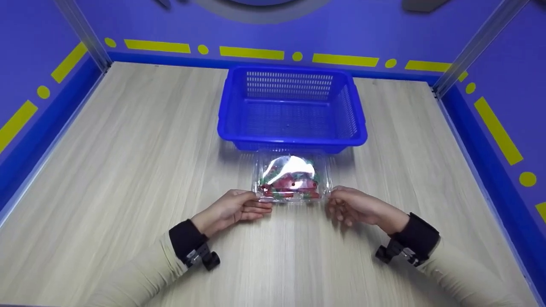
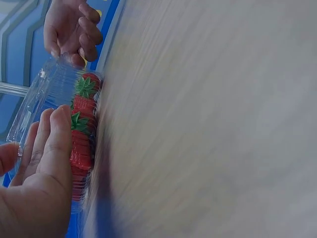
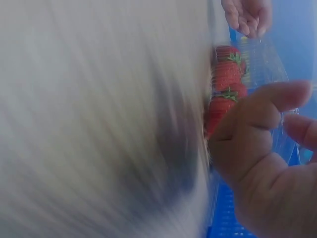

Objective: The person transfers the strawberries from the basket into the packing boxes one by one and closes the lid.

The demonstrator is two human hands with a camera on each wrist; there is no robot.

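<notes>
A clear plastic box (image 1: 292, 194) holding red strawberries (image 2: 81, 148) with green leaves lies between my two hands in the head view, just in front of the blue basket. My left hand (image 1: 234, 208) pinches its near left corner, thumb above and the fingers stretched out beneath the edge. At the near right corner, my right hand (image 1: 358, 205) pinches the plastic rim between thumb and forefinger, its other fingers loosely curled. The wrist views show the strawberries (image 3: 228, 74) through the see-through side wall. Glare on the lid hides part of the contents.
Directly behind the box stands an empty blue plastic basket (image 1: 256, 140) with slotted walls. The pale wood-grain table (image 1: 140, 140) is bounded by blue walls with yellow markings at the back, left and right.
</notes>
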